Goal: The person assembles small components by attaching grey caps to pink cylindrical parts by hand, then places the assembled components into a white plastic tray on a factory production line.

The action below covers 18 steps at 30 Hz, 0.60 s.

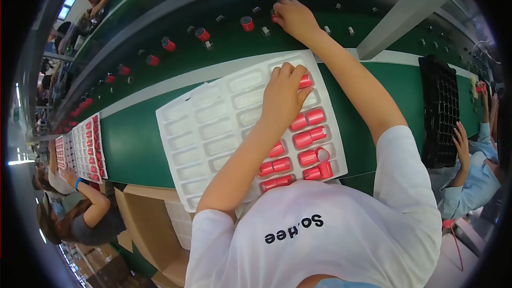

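A white plastic tray (205,96) with rows of oblong pockets lies tilted in front of me. Several short red cylinders (314,116) fill pockets along its right side. My left hand (285,90) reaches over the tray's upper right pockets, its fingers closed on a red cylinder (305,81). Farther out, over the green conveyor belt (176,64), my right hand (293,18) has its fingers curled round another red cylinder, which is mostly hidden. Just left of that hand, a loose red cylinder (247,23) stands on the belt beside a small metallic part (265,31).
More red cylinders and small metal parts dot the belt. A grey metal post (408,13) rises right of my right arm. Black trays (440,112) stand at the right near a co-worker's hand (462,144). An open cardboard box (141,224) sits lower left; filled trays (88,149) lie beyond.
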Available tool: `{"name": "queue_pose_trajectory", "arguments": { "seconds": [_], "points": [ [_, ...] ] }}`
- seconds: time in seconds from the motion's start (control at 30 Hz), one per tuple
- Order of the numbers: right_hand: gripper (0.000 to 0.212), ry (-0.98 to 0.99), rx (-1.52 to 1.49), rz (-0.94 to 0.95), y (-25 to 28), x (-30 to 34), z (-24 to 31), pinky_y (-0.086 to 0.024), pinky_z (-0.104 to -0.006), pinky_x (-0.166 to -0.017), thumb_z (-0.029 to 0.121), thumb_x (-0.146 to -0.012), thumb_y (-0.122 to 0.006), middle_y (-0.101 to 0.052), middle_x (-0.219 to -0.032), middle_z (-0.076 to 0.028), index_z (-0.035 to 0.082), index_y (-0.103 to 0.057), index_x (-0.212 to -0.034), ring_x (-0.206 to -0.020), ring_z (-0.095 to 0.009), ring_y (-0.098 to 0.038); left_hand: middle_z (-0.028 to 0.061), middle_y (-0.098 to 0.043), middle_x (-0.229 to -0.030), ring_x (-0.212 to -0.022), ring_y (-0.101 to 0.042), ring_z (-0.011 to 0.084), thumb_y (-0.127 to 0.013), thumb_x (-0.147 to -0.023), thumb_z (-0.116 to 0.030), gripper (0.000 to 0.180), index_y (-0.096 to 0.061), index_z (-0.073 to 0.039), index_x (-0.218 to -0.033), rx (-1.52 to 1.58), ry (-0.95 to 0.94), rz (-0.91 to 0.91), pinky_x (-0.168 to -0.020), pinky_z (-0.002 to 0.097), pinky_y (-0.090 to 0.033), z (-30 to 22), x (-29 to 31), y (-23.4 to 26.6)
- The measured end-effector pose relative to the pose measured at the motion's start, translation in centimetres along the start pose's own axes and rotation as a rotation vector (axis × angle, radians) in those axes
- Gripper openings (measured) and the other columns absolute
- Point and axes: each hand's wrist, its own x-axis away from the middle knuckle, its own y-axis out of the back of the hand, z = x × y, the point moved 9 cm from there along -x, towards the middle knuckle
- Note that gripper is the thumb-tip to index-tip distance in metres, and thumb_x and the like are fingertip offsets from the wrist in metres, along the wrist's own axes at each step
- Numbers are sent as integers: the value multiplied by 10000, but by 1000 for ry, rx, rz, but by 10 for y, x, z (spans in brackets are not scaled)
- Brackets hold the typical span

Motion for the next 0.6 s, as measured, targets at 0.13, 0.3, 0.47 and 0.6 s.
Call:
{"name": "queue_pose_trajectory", "arguments": {
  "seconds": [0.13, 0.3, 0.47, 0.6],
  "points": [
    [244, -41, -10, 110, 15, 1, 37, -523, -388, -784, 237, -828, -678, -626, -1022, -107, 89, -642, -1019, -980, -292, -619, 170, -560, -1078, -999, -539, 355, -738, -764, -93, 352, -584, -50, -1078, -49, -26, 128, -867, 411, -457, 1, -3, -28],
    [291, -18, -18, 331, -45, 9, 52, -523, -388, -796, 214, -818, -693, -642, -1006, -133, 70, -638, -1065, -982, -288, -633, 175, -557, -1066, -991, -533, 356, -708, -798, -82, 269, -570, -32, -1024, 46, -2, 98, -877, 391, -453, 15, 9, -6],
    [178, -144, -962, 306, 16, 41, 43, -505, -345, -831, 177, -826, -678, -655, -1007, -84, 114, -671, -992, -874, -233, -647, 86, -581, -1091, -1019, -571, 200, -612, -919, -121, 274, -472, -37, -1138, 634, 158, 51, -820, 305, -482, 37, 25, 15],
    [199, -182, -1371, 225, 61, 65, 51, -480, -284, -857, 160, -835, -677, -639, -980, -66, 93, -624, -1014, -911, -170, -619, 79, -597, -1075, -996, -585, 179, -601, -938, -146, 296, -451, -58, -1178, 924, 261, -2, -850, 291, -483, 33, 31, 23]
  ]
}}
